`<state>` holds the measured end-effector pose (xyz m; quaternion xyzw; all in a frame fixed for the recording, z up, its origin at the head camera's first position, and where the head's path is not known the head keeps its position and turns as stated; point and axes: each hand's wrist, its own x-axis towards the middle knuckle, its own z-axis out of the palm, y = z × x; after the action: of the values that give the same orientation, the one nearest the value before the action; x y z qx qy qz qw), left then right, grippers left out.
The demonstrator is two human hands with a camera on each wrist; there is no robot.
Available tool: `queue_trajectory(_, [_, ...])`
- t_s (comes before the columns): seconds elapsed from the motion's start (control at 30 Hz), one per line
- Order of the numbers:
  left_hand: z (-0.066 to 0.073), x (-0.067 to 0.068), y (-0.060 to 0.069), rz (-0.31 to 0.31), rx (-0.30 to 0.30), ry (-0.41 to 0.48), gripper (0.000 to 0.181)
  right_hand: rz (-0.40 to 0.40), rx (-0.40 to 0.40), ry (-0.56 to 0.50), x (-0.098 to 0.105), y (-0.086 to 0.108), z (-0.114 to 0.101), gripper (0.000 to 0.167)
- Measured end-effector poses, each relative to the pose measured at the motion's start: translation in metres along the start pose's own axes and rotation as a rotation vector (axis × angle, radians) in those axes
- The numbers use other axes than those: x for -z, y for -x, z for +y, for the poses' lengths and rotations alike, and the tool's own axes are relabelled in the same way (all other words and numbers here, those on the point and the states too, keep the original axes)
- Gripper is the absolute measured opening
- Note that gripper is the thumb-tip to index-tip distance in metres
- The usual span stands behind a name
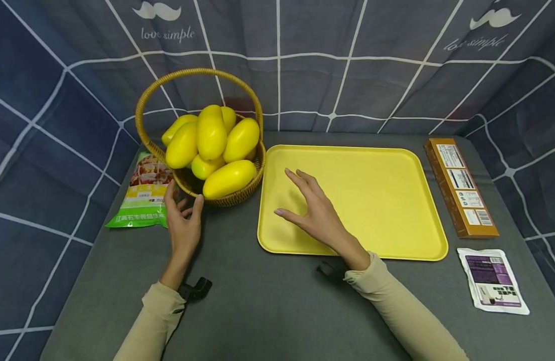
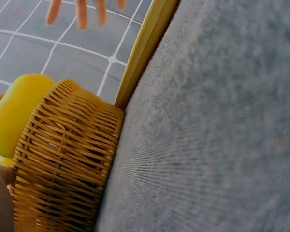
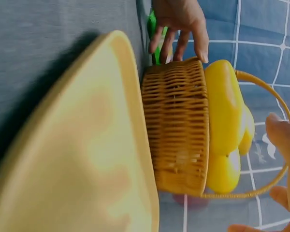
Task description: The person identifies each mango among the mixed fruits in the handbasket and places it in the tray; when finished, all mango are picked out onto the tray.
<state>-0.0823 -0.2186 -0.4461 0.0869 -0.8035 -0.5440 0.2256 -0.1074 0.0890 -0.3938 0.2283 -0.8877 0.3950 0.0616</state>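
A wicker basket (image 1: pixel 234 196) with a tall arched handle stands at the back left, heaped with several smooth yellow mangoes (image 1: pixel 211 133). My left hand (image 1: pixel 183 225) touches the basket's near left side, its thumb at the rim and its fingers spread along the wall, as the right wrist view shows. Above the yellow tray (image 1: pixel 376 200), right of the basket, hovers my right hand (image 1: pixel 320 213). Its fingers reach toward the basket, thumb apart from them, with nothing held. In the left wrist view the weave (image 2: pixel 67 150) fills the lower left.
A green and yellow food bag (image 1: pixel 144 193) lies left of the basket, partly behind it. Along the right side lie a long brown box (image 1: pixel 462 190) and a white and purple pouch (image 1: pixel 491 281). Grey grid-patterned cloth (image 1: pixel 304 85) closes the back and sides.
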Motion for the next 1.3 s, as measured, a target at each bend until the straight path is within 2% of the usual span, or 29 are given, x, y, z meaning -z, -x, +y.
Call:
queue_trajectory(0.07, [-0.003,0.000,-0.001,-0.001,0.003,0.004,0.069,-0.016,0.018,-0.008,-0.006,-0.011,-0.004,0.084])
queue_trajectory(0.3, [0.029,0.004,0.006,-0.032,-0.008,0.043,0.066,-0.049,0.087,-0.017,-0.029,-0.046,-0.019,0.082])
queue_trajectory(0.47, [0.022,0.003,0.005,-0.037,-0.051,0.084,0.066,-0.050,0.110,-0.012,-0.039,-0.065,-0.024,0.080])
queue_trajectory(0.63, [0.018,0.002,0.003,-0.045,-0.085,0.115,0.067,-0.030,0.130,0.003,-0.047,-0.074,-0.025,0.078])
queue_trajectory(0.83, [0.015,0.003,0.002,-0.081,-0.064,0.136,0.069,-0.035,0.134,0.025,-0.056,-0.079,-0.027,0.078])
queue_trajectory(1.0, [0.015,0.005,0.003,-0.084,-0.032,0.144,0.070,-0.069,0.145,0.042,-0.063,-0.083,-0.029,0.078])
queue_trajectory(1.3, [0.014,0.004,0.002,-0.091,-0.038,0.166,0.070,-0.056,0.154,0.060,-0.065,-0.085,-0.029,0.070])
